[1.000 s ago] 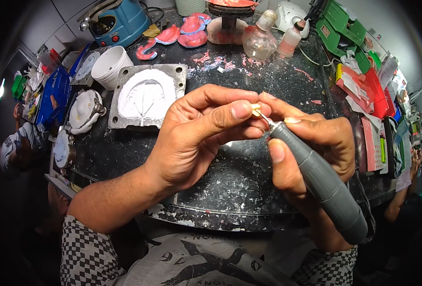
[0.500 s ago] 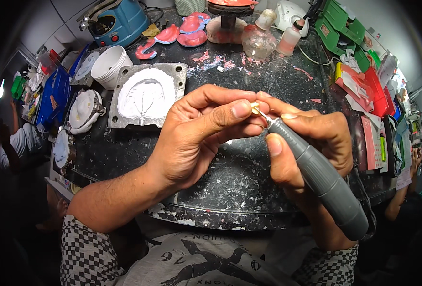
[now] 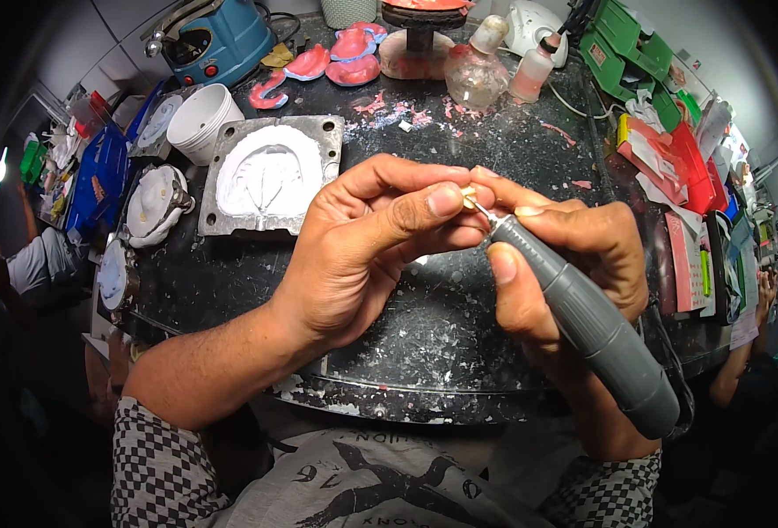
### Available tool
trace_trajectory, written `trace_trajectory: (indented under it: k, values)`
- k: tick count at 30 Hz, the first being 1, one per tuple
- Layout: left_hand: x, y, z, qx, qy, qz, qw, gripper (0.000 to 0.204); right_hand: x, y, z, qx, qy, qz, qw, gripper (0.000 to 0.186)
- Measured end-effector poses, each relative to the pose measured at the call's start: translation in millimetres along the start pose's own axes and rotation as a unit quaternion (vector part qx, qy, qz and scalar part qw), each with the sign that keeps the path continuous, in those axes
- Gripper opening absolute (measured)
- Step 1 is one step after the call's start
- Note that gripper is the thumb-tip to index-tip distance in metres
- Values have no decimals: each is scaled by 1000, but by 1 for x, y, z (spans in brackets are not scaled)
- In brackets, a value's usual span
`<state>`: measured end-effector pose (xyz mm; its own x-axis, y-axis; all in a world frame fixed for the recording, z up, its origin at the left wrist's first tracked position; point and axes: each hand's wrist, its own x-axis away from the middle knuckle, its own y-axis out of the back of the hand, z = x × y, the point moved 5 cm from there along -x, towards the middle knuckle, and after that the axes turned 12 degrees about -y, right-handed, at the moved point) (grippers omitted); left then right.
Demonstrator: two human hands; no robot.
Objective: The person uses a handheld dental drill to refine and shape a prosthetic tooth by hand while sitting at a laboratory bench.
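Between the thumb and fingertips of my left hand point(image 3: 367, 229) is a small yellowish piece point(image 3: 469, 197), mostly covered by the fingers; it looks like a dental tooth or crown, but its exact kind is unclear. My right hand point(image 3: 573, 255) grips a dark grey rotary handpiece point(image 3: 587, 321) like a pen. The tool's thin metal bur point(image 3: 484, 211) points up and left, its tip at the small piece. Both hands meet at the fingertips above the black worktable point(image 3: 433, 326). Left of them lies a square metal flask point(image 3: 336, 132) filled with white plaster point(image 3: 270, 172).
A white tub point(image 3: 202, 123) and plaster casts point(image 3: 154, 207) stand at the left, near a blue machine point(image 3: 213, 44). Pink wax pieces point(image 3: 354, 57), a glass spirit burner point(image 3: 478, 75) and a bottle point(image 3: 534, 70) are at the back. Green bins point(image 3: 622, 53) and a red tray point(image 3: 692, 158) line the right.
Both hands hold nearly the same pose. The handpiece has shifted very slightly, with its bur still at the small piece.
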<state>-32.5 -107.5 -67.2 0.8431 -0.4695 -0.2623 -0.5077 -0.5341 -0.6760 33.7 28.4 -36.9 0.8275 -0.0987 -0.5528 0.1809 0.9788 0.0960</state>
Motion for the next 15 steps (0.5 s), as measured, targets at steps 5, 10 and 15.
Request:
trace_trajectory:
  k: [5,10,15]
  values:
    - [0,1,1,-2,0,-1,1000,16,0,1,-1,-3,-1,-3,1000,26]
    - [0,1,1,-2,0,0,1000,16,0,0,-2,-1,3,5,1000,26]
    - [0,1,1,1,-4,3,1000,15,0,1,0,8,-9,4,1000,25]
